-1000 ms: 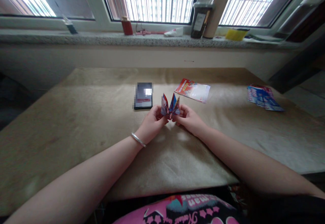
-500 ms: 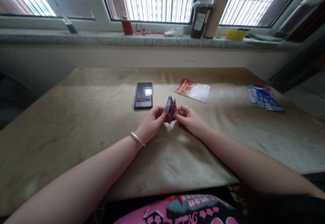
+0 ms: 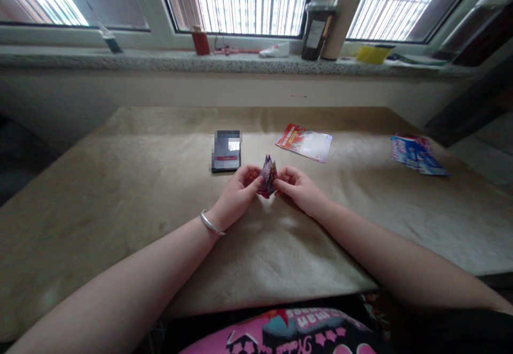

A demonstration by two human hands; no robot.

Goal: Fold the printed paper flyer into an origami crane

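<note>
A small folded paper piece (image 3: 267,179), printed in dark, purple and red colours with pointed tips on top, is held upright between both hands above the table. My left hand (image 3: 245,185), with a silver bangle on its wrist, pinches the left side with thumb and fingers. On the opposite side my right hand (image 3: 295,185) pinches the paper the same way. Beyond the left hand lies a dark phone-like device (image 3: 226,152), partly pixelated. A red and white printed leaflet (image 3: 306,143) rests past the right hand.
Several blue and red printed sheets (image 3: 419,154) lie in a pile at the right of the brown-covered table (image 3: 120,199). On the stone windowsill (image 3: 152,60) stand a red container (image 3: 200,40), a dark lidded container (image 3: 316,32) and a yellow item (image 3: 373,54).
The folded paper has been pressed narrower, its tips closer together, and sits slightly lower. The bangle has slid a little down the left forearm. Everything else on the table stays put.
</note>
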